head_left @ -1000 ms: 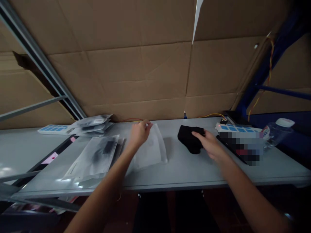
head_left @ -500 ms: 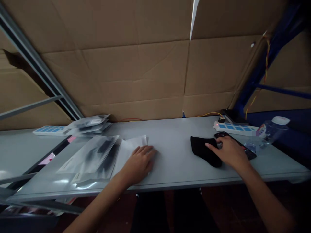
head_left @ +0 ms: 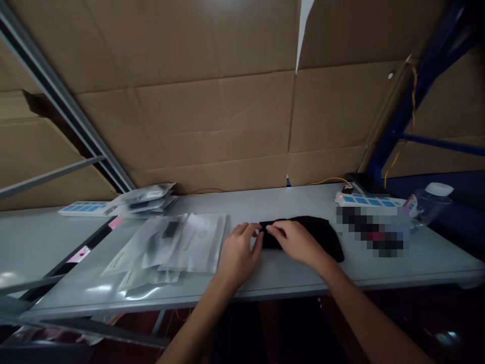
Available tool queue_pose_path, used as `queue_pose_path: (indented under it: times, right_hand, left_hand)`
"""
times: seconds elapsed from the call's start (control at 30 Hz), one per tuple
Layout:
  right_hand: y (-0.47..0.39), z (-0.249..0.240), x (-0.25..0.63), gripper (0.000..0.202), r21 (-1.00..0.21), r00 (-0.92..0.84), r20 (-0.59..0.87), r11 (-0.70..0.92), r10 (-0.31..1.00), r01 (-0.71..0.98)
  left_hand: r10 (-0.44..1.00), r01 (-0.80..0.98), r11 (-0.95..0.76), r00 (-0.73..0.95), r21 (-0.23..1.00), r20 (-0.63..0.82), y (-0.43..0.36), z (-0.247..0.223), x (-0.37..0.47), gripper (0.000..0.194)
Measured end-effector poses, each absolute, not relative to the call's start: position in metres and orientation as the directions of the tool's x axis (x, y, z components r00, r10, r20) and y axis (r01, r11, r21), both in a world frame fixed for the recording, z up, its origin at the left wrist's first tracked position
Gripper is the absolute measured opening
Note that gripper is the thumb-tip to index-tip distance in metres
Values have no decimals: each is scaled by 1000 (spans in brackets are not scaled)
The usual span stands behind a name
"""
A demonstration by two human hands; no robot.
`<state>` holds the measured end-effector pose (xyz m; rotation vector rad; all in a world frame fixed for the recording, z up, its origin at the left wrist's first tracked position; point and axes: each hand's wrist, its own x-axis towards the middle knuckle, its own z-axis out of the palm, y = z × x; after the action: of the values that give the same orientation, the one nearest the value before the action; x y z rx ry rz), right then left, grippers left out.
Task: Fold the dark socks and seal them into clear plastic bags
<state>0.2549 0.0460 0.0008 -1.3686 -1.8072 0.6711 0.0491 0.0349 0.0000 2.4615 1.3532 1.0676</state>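
A black cloth item (head_left: 322, 233), sock-like in shape, lies flat on the grey table (head_left: 265, 199). My left hand (head_left: 242, 247) pinches its left end between thumb and forefinger. Just beside it, my right hand (head_left: 293, 240) has thumb and fingers closed on the cloth's upper left part and covers some of it. To the left of my hands, a frosted plastic bag (head_left: 202, 240) with printed lettering overlaps other clear bags (head_left: 151, 245) that have dark contents.
More filled bags (head_left: 146, 197) are piled at the back left by a power strip (head_left: 83, 208). At the right are another power strip (head_left: 371, 201), a clear bottle (head_left: 430, 205) and a pixelated dark object (head_left: 373, 232). Cardboard (head_left: 227, 111) stands behind.
My left hand has left the frosted bag and moved right to the black cloth. My right hand has moved left, and the cloth now extends further left. The frosted bag lies uncovered.
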Motion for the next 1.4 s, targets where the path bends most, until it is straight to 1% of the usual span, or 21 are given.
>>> queue_pose_path:
  times: [0.03, 0.1, 0.17, 0.23, 0.37, 0.43, 0.47, 0.53, 0.57, 0.6, 0.67, 0.73, 0.8, 0.87, 0.93, 1.03, 1.13, 1.2, 1.23, 1.33, 1.4]
  right_hand:
    - [46, -1, 262, 38, -819, -102, 251, 267, 963, 508]
    - [47, -2, 289, 42, -876, 66, 239, 186, 969, 444]
    - [48, -7, 320, 41, -844, 195, 268, 133, 943, 520]
    - [47, -18, 342, 34, -774, 160, 268, 114, 950, 623]
    - [37, -42, 358, 24, -696, 83, 217, 95, 973, 712]
    - [29, -44, 363, 29, -685, 49, 194, 99, 980, 722]
    - [24, -42, 366, 36, -679, 11, 179, 116, 984, 725]
    - [14, -35, 374, 52, -657, -82, 155, 165, 984, 736]
    - [9, -31, 378, 58, -638, -129, 146, 193, 981, 745]
    - [4, -29, 382, 60, -618, -168, 140, 219, 976, 755]
    - [-4, -27, 387, 56, -582, -218, 136, 256, 966, 772]
    - [-8, -29, 390, 50, -561, -243, 151, 285, 958, 777]
    - [-11, -33, 391, 43, -535, -264, 196, 328, 945, 778]
    - [-14, -38, 392, 33, -497, -294, 273, 396, 916, 772]
    - [-16, -43, 392, 26, -453, -315, 350, 454, 882, 767]
    - [-19, -47, 391, 19, -414, -313, 432, 494, 846, 764]
    - [-14, -40, 389, 14, -411, -287, 460, 488, 840, 770]
    - [-5, -27, 389, 15, -409, -262, 444, 454, 857, 792]
    - [1, -18, 388, 16, -400, -248, 437, 434, 865, 807]
    - [24, 6, 388, 21, -383, -212, 430, 390, 878, 838]
    - [43, 17, 389, 25, -410, -210, 411, 386, 887, 826]
  left_hand:
    - [777, 704, -590, 361, 395, 516, 36, 0, 56, 18]
    - [765, 736, -596, 400, 319, 505, 40, 1, 74, 16]
    - [778, 762, -584, 428, 279, 460, 45, 1, 98, 24]
    - [813, 792, -555, 450, 256, 371, 50, -1, 127, 39]
    - [838, 826, -533, 488, 181, 242, 60, 0, 157, 47]
    - [851, 827, -515, 463, 223, 248, 61, 11, 142, 60]
    - [864, 829, -493, 432, 263, 260, 61, 18, 126, 62]
    - [899, 852, -414, 329, 319, 288, 59, 28, 88, 60]
    - [913, 875, -372, 284, 311, 294, 57, 30, 67, 58]
    - [931, 904, -321, 246, 283, 270, 54, 29, 49, 56]
    - [949, 943, -270, 226, 196, 220, 46, 20, 20, 54]
    - [922, 937, -324, 282, 132, 265, 37, 6, 4, 52]
    - [836, 868, -481, 411, 123, 363, 28, -7, -2, 47]
    - [733, 748, -644, 546, 157, 405, 21, -14, -4, 40]
    - [675, 651, -727, 621, 219, 399, 17, -17, -6, 29]
    - [674, 589, -738, 616, 329, 408, 20, -13, -9, 14]
    - [714, 561, -697, 599, 447, 363, 31, 1, -9, 14]
    - [736, 574, -665, 613, 477, 288, 39, 14, -7, 12]
    - [737, 591, -660, 628, 464, 249, 42, 19, -5, 9]
    - [697, 622, -704, 698, 343, 165, 51, 31, 0, 23]
    - [673, 625, -731, 728, 274, 135, 61, 34, 3, 14]
